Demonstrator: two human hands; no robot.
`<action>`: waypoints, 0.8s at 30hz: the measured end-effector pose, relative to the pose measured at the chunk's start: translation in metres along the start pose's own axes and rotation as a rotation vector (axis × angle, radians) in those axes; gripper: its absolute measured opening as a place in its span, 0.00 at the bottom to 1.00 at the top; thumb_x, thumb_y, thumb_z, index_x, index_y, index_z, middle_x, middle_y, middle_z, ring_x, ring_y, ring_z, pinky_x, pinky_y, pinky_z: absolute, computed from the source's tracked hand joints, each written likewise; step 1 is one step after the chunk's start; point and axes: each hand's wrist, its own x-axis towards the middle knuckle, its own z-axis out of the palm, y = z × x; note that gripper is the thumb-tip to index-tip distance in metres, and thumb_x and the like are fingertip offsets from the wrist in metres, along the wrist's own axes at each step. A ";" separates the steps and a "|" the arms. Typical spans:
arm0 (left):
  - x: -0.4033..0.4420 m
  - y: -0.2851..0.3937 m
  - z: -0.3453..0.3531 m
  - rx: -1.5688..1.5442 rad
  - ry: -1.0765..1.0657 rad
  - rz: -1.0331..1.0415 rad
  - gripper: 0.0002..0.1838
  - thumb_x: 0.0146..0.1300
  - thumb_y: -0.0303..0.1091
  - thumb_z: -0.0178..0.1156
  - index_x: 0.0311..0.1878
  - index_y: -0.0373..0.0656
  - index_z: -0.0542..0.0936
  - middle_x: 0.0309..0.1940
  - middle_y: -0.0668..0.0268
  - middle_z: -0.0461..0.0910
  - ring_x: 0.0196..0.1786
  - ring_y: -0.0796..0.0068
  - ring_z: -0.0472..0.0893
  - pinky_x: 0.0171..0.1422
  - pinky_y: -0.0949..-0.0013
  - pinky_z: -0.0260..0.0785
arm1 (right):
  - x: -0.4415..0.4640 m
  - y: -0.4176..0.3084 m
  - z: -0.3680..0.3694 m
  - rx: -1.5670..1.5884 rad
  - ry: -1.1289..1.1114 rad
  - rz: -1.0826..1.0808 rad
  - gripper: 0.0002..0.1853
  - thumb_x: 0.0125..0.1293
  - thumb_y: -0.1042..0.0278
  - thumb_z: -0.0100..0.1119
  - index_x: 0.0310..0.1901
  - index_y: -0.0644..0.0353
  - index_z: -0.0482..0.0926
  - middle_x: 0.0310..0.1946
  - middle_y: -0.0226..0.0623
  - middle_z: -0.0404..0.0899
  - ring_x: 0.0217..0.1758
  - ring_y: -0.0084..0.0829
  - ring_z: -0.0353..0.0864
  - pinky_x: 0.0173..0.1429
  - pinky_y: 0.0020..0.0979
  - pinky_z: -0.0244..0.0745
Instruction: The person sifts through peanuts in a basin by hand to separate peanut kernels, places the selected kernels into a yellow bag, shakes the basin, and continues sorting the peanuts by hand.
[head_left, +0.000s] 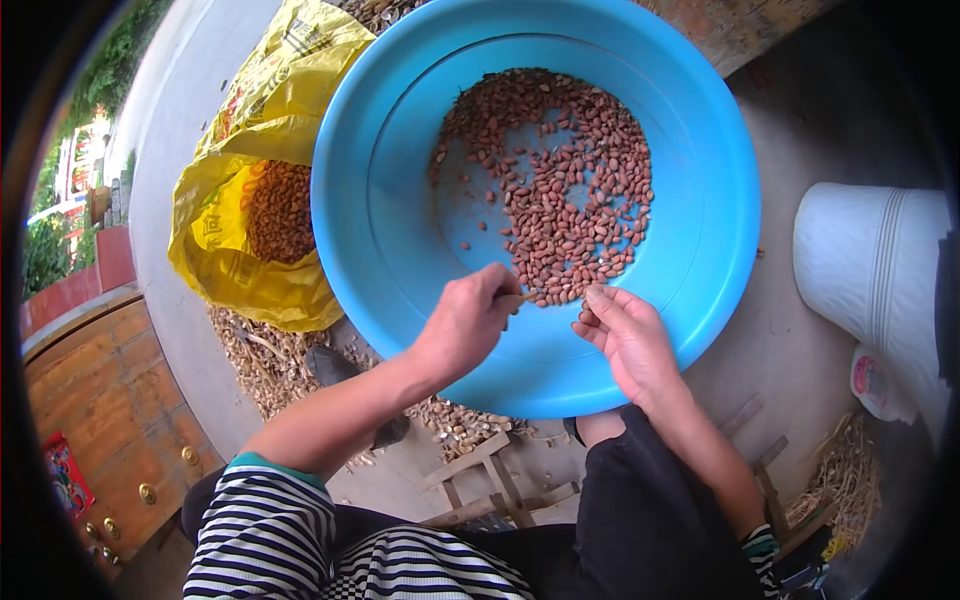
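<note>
Fingers of the left hand (pixel 462 318) pinch a small tan piece (pixel 529 296); those of the right hand (pixel 628 340) curl nearly together, any hold unclear. Both are over the blue basin (pixel 400 215), reddish peanuts (pixel 590 195) spread across its bottom beyond.

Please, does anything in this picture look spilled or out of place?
Yes: pale brown shells lie loose on the grey concrete floor beside the yellow plastic sack and round blue plastic basin. They look spilled because no container holds them, though this may be deliberate.
</note>
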 end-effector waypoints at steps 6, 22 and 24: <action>-0.018 -0.001 0.012 0.075 0.010 0.221 0.04 0.60 0.23 0.59 0.35 0.33 0.76 0.25 0.57 0.78 0.27 0.68 0.79 0.33 0.66 0.71 | -0.005 -0.002 0.014 -0.215 -0.133 0.066 0.12 0.66 0.67 0.61 0.45 0.67 0.76 0.39 0.36 0.80 0.41 0.27 0.81 0.49 0.28 0.79; -0.050 0.010 -0.039 0.061 -0.347 -0.008 0.05 0.59 0.22 0.58 0.38 0.35 0.79 0.27 0.58 0.80 0.31 0.64 0.80 0.38 0.66 0.73 | -0.008 -0.003 0.010 -0.312 -0.137 0.083 0.07 0.62 0.74 0.63 0.38 0.67 0.78 0.34 0.35 0.80 0.38 0.24 0.81 0.49 0.26 0.80; -0.071 -0.005 -0.043 0.178 -0.699 0.283 0.08 0.58 0.22 0.55 0.40 0.35 0.80 0.29 0.55 0.81 0.33 0.54 0.82 0.43 0.61 0.75 | -0.005 -0.002 0.008 -0.204 -0.090 0.042 0.07 0.62 0.74 0.63 0.39 0.67 0.77 0.35 0.36 0.80 0.39 0.25 0.81 0.49 0.26 0.80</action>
